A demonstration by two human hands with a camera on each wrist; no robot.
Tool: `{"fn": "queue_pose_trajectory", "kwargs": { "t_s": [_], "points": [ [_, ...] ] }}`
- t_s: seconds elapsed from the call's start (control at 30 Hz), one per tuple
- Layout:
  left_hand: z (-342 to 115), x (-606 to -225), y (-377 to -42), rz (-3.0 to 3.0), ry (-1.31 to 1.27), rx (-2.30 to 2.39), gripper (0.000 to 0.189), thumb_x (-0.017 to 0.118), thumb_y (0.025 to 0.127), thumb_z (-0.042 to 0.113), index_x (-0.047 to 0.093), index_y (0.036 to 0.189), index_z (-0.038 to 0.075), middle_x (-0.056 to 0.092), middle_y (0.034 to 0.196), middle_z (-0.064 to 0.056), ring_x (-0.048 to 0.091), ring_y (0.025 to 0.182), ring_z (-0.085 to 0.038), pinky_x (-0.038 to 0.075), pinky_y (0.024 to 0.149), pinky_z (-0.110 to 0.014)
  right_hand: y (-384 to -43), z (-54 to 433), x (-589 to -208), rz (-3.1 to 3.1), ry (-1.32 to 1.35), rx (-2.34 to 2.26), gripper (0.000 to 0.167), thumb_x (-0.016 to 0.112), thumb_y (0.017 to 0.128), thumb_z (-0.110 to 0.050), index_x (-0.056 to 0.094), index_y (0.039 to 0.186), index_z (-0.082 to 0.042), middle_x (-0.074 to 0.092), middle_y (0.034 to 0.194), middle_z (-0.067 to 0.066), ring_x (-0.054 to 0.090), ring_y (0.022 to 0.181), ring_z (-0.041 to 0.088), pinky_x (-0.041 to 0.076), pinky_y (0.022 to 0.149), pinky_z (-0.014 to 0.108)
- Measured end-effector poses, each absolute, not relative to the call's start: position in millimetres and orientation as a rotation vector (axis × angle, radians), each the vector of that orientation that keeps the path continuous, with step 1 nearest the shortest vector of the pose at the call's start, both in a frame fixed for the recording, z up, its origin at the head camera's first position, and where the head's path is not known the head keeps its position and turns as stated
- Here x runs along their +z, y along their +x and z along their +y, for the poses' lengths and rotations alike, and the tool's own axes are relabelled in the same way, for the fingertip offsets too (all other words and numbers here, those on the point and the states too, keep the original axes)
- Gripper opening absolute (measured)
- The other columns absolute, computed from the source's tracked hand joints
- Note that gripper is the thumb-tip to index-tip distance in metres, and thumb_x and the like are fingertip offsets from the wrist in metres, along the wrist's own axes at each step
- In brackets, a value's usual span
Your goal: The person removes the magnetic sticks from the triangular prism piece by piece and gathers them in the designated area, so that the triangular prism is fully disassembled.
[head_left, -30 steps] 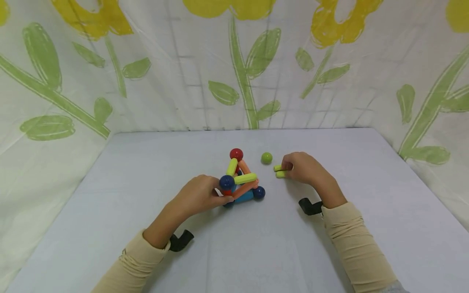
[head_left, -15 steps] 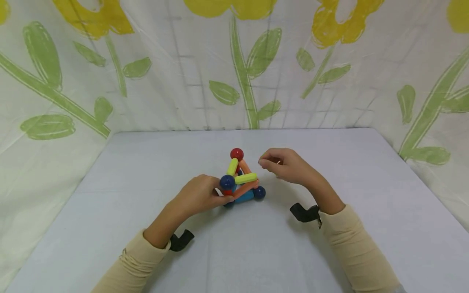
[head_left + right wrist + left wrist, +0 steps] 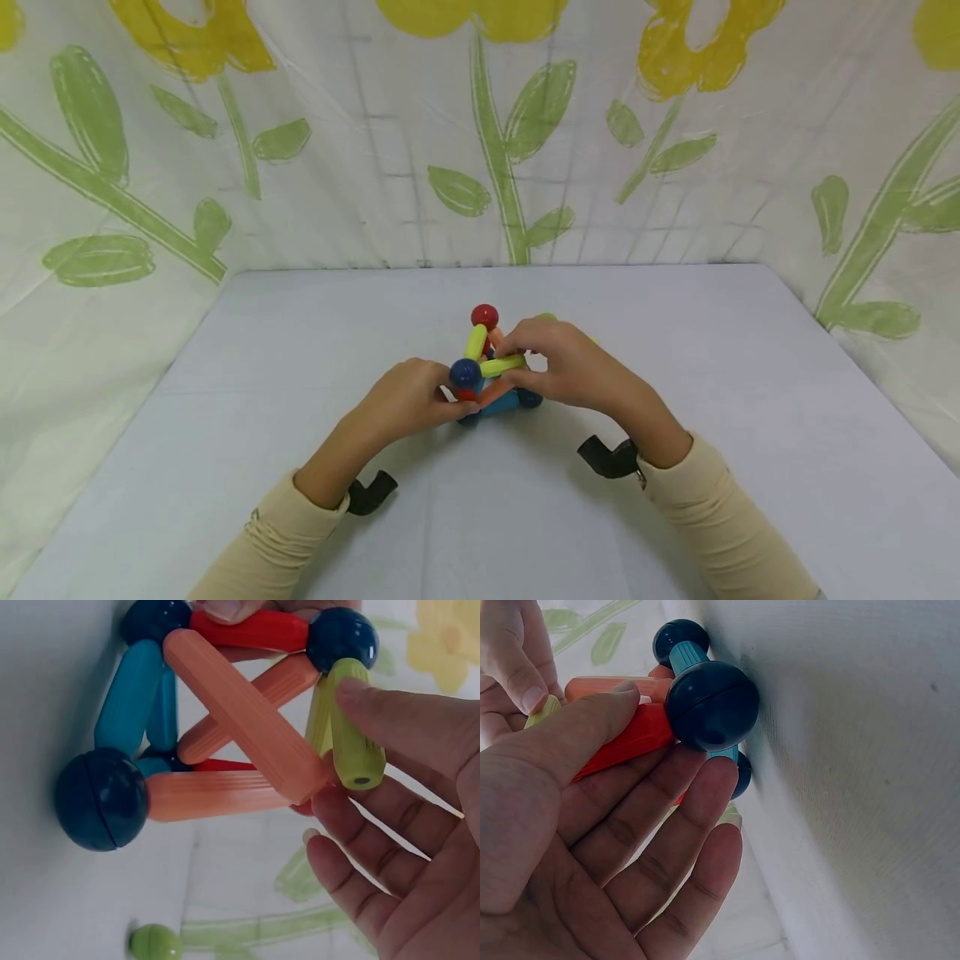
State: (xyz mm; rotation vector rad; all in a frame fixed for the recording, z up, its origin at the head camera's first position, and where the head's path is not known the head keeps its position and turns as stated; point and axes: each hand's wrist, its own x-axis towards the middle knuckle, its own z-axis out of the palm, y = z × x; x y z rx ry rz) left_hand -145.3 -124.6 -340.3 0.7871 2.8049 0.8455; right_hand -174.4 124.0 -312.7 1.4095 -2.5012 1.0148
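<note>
The left hand [image 3: 405,400] pinches the red rod [image 3: 634,736] at eight o'clock on the ball-and-rod frame [image 3: 495,390], seemingly bracing it on the table [image 3: 480,517] while the right hand [image 3: 568,365], at three o'clock, pinches a free-ended lime rod [image 3: 358,754].

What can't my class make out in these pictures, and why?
Head view: shiny green ball, mostly behind the right hand.
Head view: yellow-green sliver beside that hand, too small to identify.
Left wrist view: ribbed yellow-green rod, mostly behind the left thumb.
Right wrist view: left hand, mostly cut off by the top edge.
</note>
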Motion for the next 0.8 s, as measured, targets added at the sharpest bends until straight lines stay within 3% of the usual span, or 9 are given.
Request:
{"fn": "queue_pose_trajectory", "kwargs": {
  "t_s": [0.23,0.47,0.8],
  "points": [
    [-124.4,-340.5,-145.5,2.804,0.795,0.846,0.022,0.082,0.086,0.027,0.076,0.086,0.006,0.070,0.076,0.003,0.058,0.062,-0.006,0.049,0.055,-0.024,-172.7,125.1,-309.5,-2.496,1.467,1.012,0.017,0.082,0.084,-0.008,0.074,0.098,-0.012,0.065,0.090,-0.011,0.054,0.083,0.014,0.044,0.079,0.036],
    [-124.9,-340.3,-146.4,2.813,0.814,0.851,0.021,0.081,0.086,0.029,0.075,0.083,0.009,0.071,0.077,0.004,0.055,0.058,-0.006,0.046,0.053,-0.024,-168.2,128.1,-298.8,-2.498,1.659,1.192,0.018,0.079,0.086,-0.009,0.074,0.102,-0.013,0.068,0.097,-0.010,0.057,0.086,0.011,0.049,0.072,0.034],
    [-123.8,-341.0,-145.6,2.824,0.765,0.809,0.025,0.081,0.086,0.031,0.076,0.084,0.007,0.070,0.075,0.003,0.057,0.060,-0.007,0.048,0.054,-0.024,-174.2,156.7,-287.1,-2.680,1.395,0.922,0.018,0.079,0.086,-0.005,0.074,0.102,-0.011,0.065,0.095,-0.008,0.059,0.083,0.011,0.052,0.073,0.032]
  ]
}}
